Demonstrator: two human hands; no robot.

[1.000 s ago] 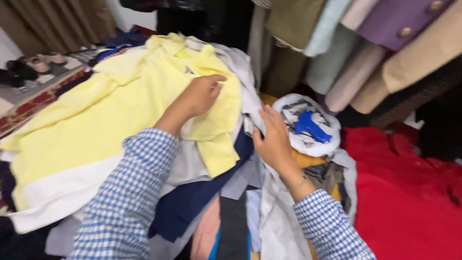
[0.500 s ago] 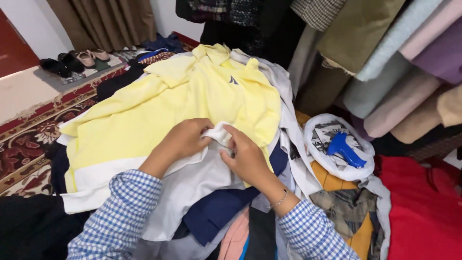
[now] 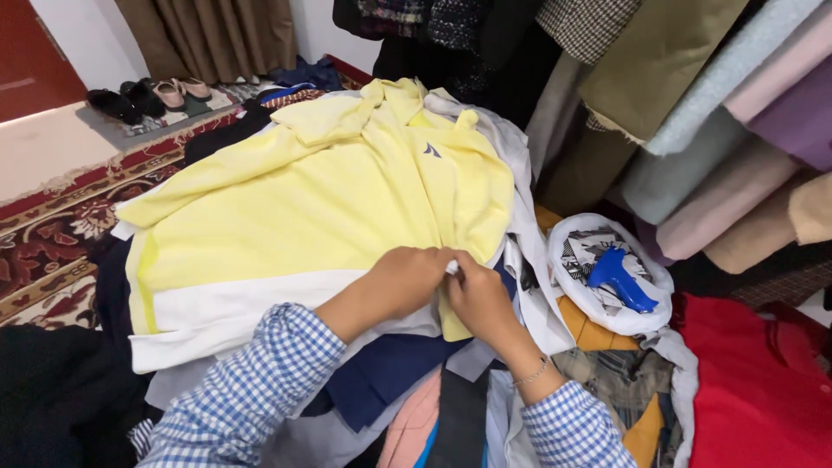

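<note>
Yellow shirt [image 3: 329, 199] lies spread flat atop the clothes pile [image 3: 407, 381]. Left hand [image 3: 406, 279] and right hand [image 3: 478, 299] fingers pinch a small white tag [image 3: 451, 268] at its lower edge.

We seem to be in a clothes shop or tailor's room — coats and jackets [image 3: 693, 113] hang packed along a rail, garments [image 3: 321, 199] lie heaped, shoes [image 3: 156, 95] beside a patterned rug [image 3: 52, 234].
</note>
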